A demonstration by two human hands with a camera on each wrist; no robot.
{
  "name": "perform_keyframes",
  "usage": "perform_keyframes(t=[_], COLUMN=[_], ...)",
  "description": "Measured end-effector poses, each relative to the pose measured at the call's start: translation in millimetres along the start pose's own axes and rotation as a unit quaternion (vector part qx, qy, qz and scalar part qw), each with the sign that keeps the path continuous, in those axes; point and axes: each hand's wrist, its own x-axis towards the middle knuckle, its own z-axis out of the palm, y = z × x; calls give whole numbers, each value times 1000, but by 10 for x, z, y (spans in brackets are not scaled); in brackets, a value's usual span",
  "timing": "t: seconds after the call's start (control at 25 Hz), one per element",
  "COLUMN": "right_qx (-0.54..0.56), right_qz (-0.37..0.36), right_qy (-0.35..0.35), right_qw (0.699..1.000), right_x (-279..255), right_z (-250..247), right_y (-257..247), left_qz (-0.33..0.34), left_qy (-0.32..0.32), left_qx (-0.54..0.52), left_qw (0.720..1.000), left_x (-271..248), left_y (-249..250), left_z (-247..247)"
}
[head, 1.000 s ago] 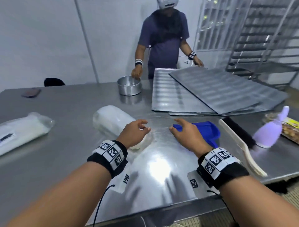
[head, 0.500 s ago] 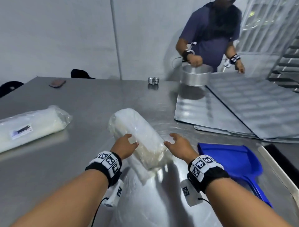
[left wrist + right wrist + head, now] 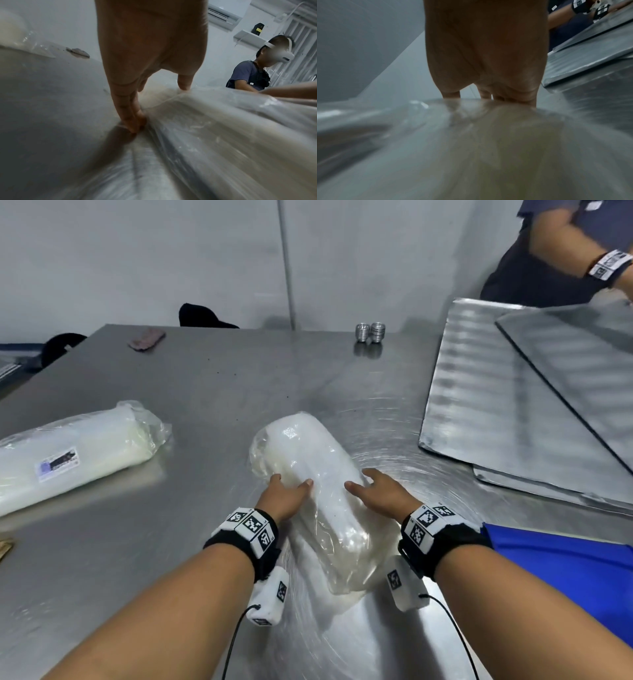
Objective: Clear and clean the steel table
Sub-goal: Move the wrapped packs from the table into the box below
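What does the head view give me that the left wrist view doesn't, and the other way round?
Only the head view shows the right hand on the wrapped roll, the second roll at the left, the blue dustpan and the metal sheets. Only the left wrist view shows the left fingertips wedged where roll meets steel table. Both show the left hand on the roll and a second person.

Two small ribbed metal cups stand side by side at the table's far edge, a flat brownish object lies near its far left corner, and a second person in a dark blue shirt and white headset stands beyond the far right corner.
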Motion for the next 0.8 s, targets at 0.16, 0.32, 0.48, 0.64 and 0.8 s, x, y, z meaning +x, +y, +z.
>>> perform_keyframes(t=[0.16,0.32,0.48,0.64,0.8], right_qx=[28,60,73,123,190], right_qz=[3,16,28,22,-2], right_qy=[10,7,-3,3,52], right_qw=[1000,998,997,992,980], right_x=[195,310,370,319,164], right_z=[75,99,146,246,439], right_y=[12,9,-19,-37,-64], left_qz=[-26,-38,-36,-24,-16], left_qy=[1,-1,7,0,-26], left_qx=[-61,-155,-187,-182,-189], left_qw=[998,987,982,983,982], left_x=[240,490,538,551,557], left_y=[5,-155,-194,-206,-247], left_z=[100,191,178,143,67])
